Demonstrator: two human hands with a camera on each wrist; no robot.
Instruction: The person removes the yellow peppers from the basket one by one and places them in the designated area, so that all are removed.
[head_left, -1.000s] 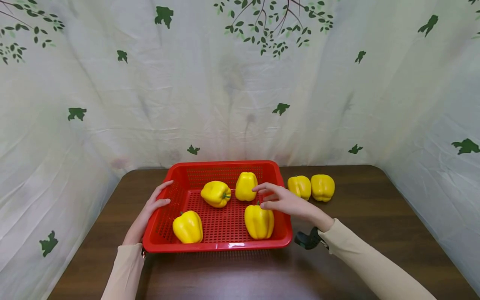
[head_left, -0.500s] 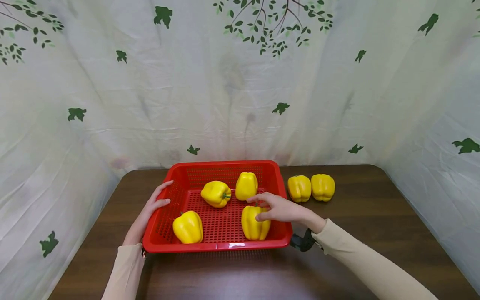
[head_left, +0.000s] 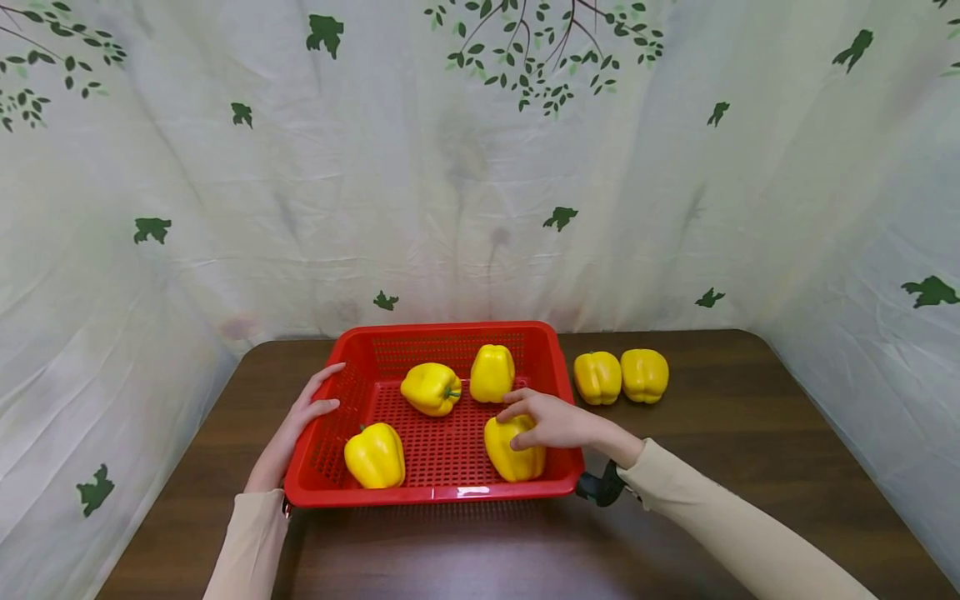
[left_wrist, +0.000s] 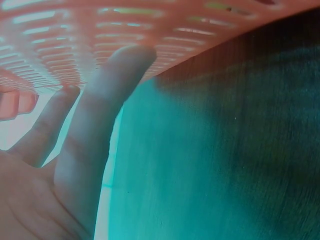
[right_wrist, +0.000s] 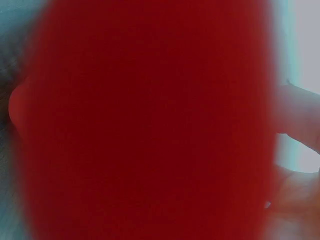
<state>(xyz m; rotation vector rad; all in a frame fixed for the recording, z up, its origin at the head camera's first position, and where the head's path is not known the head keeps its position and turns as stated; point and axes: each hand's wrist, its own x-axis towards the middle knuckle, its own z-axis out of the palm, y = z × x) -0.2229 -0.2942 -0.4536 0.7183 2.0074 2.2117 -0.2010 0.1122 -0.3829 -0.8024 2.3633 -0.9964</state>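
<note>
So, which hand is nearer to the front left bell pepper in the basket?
Left: the left hand is at the left side of the red basket, close to the front left bell pepper. The right hand is farther, at the front right bell pepper.

The long left sleeve (head_left: pixel 243 546) and long right sleeve (head_left: pixel 738 512) are plain cream cloth, lightly creased, reaching down to the bare left hand (head_left: pixel 302 412) and bare right hand (head_left: pixel 558 422). A rounded black wrist camera (head_left: pixel 602 487) shows at the right sleeve's end.
</note>
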